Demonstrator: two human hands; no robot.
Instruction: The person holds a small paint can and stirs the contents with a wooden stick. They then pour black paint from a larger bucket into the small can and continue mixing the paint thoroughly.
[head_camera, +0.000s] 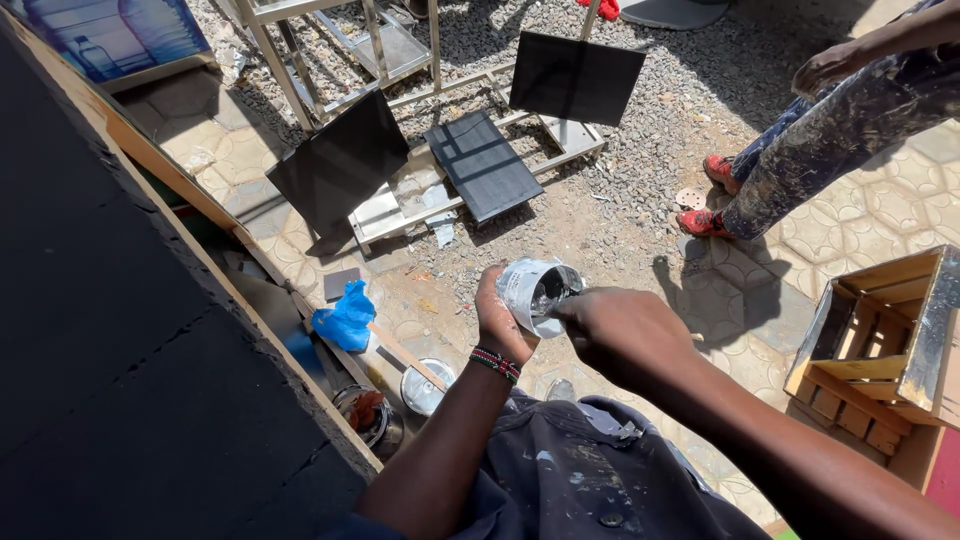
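Up close, paint-smeared white tin (538, 293), left hand (497, 323) gripping, right hand (612, 330) at rim

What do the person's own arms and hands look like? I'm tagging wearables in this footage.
Both forearms are bare, with no sleeves reaching them and no gloves on either hand. The left hand has a beaded wristband at the wrist, in red, black and green bands. The right hand shows no band or ring.

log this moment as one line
left hand: holds small paint tin | right hand: at tin rim | blue bag on ground
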